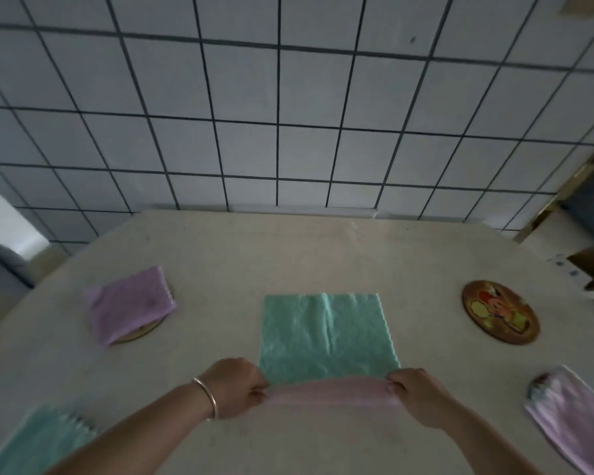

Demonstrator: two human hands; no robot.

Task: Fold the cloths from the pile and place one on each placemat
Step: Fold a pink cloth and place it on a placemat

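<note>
The folded purple cloth covers most of the left placemat; only a rim arc shows. The bottom edge cuts off the blurred green cloth. The right edge cuts off the pink cloth.

Pink cloth over flat green cloth

A cloth lies centred between two placemats, left one covered.
</note>
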